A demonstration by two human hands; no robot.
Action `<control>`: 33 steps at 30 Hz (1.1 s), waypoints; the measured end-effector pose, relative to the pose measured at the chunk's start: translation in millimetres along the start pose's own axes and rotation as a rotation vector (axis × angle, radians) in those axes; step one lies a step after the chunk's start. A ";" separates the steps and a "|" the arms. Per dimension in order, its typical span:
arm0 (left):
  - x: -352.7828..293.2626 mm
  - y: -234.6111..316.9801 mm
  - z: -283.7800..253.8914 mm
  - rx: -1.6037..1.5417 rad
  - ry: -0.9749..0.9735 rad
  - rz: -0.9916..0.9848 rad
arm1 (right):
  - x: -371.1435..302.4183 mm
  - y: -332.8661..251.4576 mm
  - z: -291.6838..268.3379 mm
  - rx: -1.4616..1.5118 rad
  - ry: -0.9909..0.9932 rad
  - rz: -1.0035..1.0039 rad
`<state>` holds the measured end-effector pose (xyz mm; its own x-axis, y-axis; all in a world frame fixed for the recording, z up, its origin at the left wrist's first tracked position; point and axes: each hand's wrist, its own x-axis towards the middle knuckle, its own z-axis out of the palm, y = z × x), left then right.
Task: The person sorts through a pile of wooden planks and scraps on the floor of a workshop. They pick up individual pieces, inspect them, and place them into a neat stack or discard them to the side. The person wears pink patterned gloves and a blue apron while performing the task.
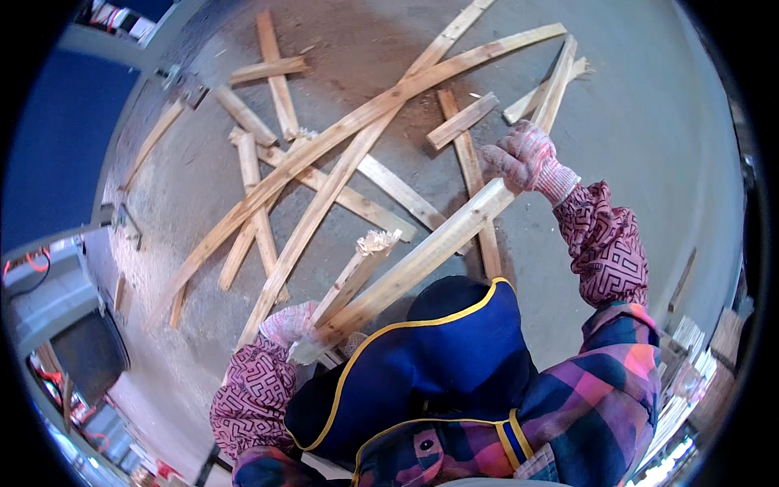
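Note:
A long pale wooden plank runs slantwise in front of my body, from lower left to upper right. My right hand, in a speckled knit glove, is closed around its upper right part. Beyond that fist another length of wood shows; whether it belongs to the same plank I cannot tell. My left hand, gloved alike, closes at the plank's lower end, its fingers partly hidden. Beside it a shorter wood piece with a splintered end rises next to the plank; its lower end is hidden.
Two long crossed planks and several shorter broken pieces lie on the concrete floor ahead. Blue panels and a grey metal frame stand at left. Stacked wood is at lower right. A blue apron covers my front.

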<state>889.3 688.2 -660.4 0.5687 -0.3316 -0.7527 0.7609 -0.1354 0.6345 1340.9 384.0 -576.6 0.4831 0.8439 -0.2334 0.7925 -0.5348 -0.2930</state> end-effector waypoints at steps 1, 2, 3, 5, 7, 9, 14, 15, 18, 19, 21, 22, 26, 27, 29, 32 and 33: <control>7.1 12.9 -4.1 0.106 -0.006 -0.015 | -8.2 11.9 -0.5 -0.054 0.001 0.031; 6.3 76.7 -4.2 0.226 -0.008 -0.093 | -25.7 26.2 3.5 -0.199 -0.036 0.063; 0.8 97.3 -3.3 0.300 0.003 -0.146 | -37.6 32.8 9.6 -0.230 -0.058 0.150; -14.3 114.2 -3.3 0.399 0.016 -0.232 | -58.1 50.5 31.5 -0.286 -0.103 0.291; -31.7 96.7 -15.9 0.195 0.091 -0.239 | -76.0 92.5 48.2 -0.303 -0.307 0.515; -52.6 62.7 -12.1 -0.310 0.217 -0.247 | -99.7 119.8 81.5 -0.323 -0.464 0.606; -24.8 127.7 -0.8 -0.605 0.297 -0.258 | -36.9 -30.3 83.0 -0.081 0.086 0.025; -18.0 124.9 -4.1 -0.557 0.232 -0.214 | -19.9 -66.8 60.1 -0.048 0.113 -0.217; 3.1 149.5 -5.1 -0.262 0.178 -0.121 | 26.0 -82.2 83.9 -0.762 0.246 -0.520; 12.2 154.3 -12.2 -0.444 0.112 -0.006 | 27.6 -82.5 71.1 -0.484 -0.035 -0.383; 9.6 157.2 -32.2 -0.816 0.004 0.191 | 14.4 -68.5 60.7 -0.088 -0.137 -0.116; 11.8 146.4 -49.9 -0.960 0.300 0.187 | 5.3 -55.8 54.3 0.003 -0.116 0.071; 37.2 180.5 -77.7 -0.573 0.465 0.508 | 0.0 -50.7 78.1 0.774 0.082 0.467; 71.9 200.0 -64.1 -0.580 0.530 0.459 | -2.7 -65.4 83.1 1.033 0.163 0.489; 137.1 231.2 -44.8 -0.556 0.671 0.446 | 14.5 -104.0 82.8 1.456 0.190 0.332; 193.2 212.8 -56.5 0.728 0.790 0.281 | 25.0 -123.0 104.9 1.818 -0.057 0.204; 204.6 202.8 -65.9 0.920 0.812 0.268 | 30.2 -118.6 111.5 1.779 0.144 0.214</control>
<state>1180.6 654.4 -697.3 0.9480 0.1762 -0.2650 0.2788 -0.8611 0.4252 1220.0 468.1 -652.2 0.6154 0.7057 -0.3510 -0.5440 0.0581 -0.8371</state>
